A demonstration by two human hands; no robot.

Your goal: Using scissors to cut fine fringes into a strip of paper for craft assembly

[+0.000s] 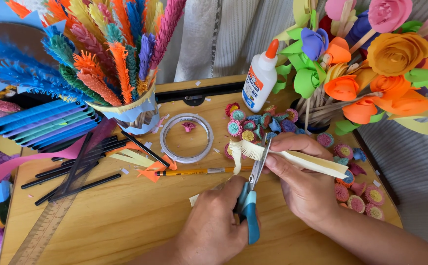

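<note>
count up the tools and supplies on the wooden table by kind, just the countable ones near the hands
scissors, in the left hand: 1
cream paper strip, in the right hand: 1
glue bottle: 1
tape roll: 1
yellow pencil: 1
clear ruler: 1
total: 6
</note>
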